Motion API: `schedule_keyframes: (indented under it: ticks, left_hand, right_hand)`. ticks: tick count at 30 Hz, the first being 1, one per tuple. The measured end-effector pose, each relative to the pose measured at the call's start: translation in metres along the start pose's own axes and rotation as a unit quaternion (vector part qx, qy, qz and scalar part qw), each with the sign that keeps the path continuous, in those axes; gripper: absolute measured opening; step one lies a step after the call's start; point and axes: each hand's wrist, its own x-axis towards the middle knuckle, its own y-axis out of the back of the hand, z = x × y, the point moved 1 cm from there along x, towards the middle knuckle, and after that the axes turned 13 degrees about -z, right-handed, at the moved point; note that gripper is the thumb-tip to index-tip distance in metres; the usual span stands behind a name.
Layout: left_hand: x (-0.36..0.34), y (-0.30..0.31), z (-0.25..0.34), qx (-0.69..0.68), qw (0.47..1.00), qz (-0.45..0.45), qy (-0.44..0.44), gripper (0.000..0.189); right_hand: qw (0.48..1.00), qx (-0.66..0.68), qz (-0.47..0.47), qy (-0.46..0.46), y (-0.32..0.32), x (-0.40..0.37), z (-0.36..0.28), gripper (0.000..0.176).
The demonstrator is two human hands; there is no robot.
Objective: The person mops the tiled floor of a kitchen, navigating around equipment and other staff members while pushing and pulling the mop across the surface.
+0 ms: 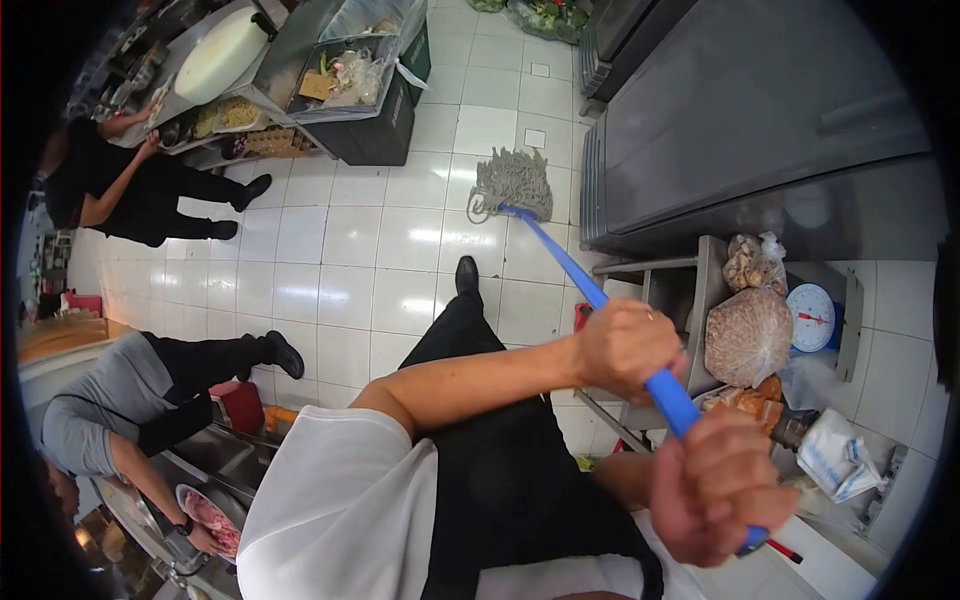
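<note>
A mop with a blue handle [562, 258] slants across the front of my body. Its grey string head [515, 185] lies spread on the white floor tiles ahead of my shoe. My left hand [630, 345] is wrapped round the handle partway up, the arm reaching across from the left. Closer to me, my right hand [720, 485] grips the handle near its top end, which pokes out below the fist.
A grey bin [375, 135] holding waste stands ahead left. Steel cabinets [760, 130] line the right, beside a shelf with bagged food [748, 338] and a dial scale [811, 317]. Two people work at left; one's hand [207, 540] is in a bowl of meat.
</note>
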Motion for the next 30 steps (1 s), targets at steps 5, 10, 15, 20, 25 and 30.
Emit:
schedule_keyframes:
  ticks: [5,10,15,20,25,30]
  left_hand:
    - [-0.03,-0.002,-0.107,0.045,0.998,0.036,-0.022,0.025]
    - [-0.07,-0.002,-0.27,0.009,0.987,-0.011,0.162,0.019]
    - [-0.06,0.006,-0.358,0.096,0.959,0.041,0.263,0.016]
    - [-0.108,-0.006,-0.38,0.088,0.972,-0.065,0.207,0.023]
    - [-0.151,-0.006,-0.245,-0.013,0.965,-0.084,0.249,0.02]
    - [-0.199,0.011,-0.127,-0.052,0.966,-0.073,0.243,0.012]
  right_hand:
    - [0.977,-0.166,-0.07,-0.113,0.002,-0.019,0.078,0.022]
    - [0.959,-0.237,-0.049,-0.144,-0.008,-0.044,0.241,0.019]
    - [0.961,-0.193,-0.092,-0.174,0.009,-0.043,0.393,0.015]
    - [0.914,-0.241,-0.107,-0.309,0.014,-0.081,0.394,0.014]
    - [0.876,-0.316,-0.223,-0.29,0.005,-0.144,0.273,0.012]
    - [0.842,-0.297,-0.366,-0.263,-0.026,-0.16,0.154,0.016]
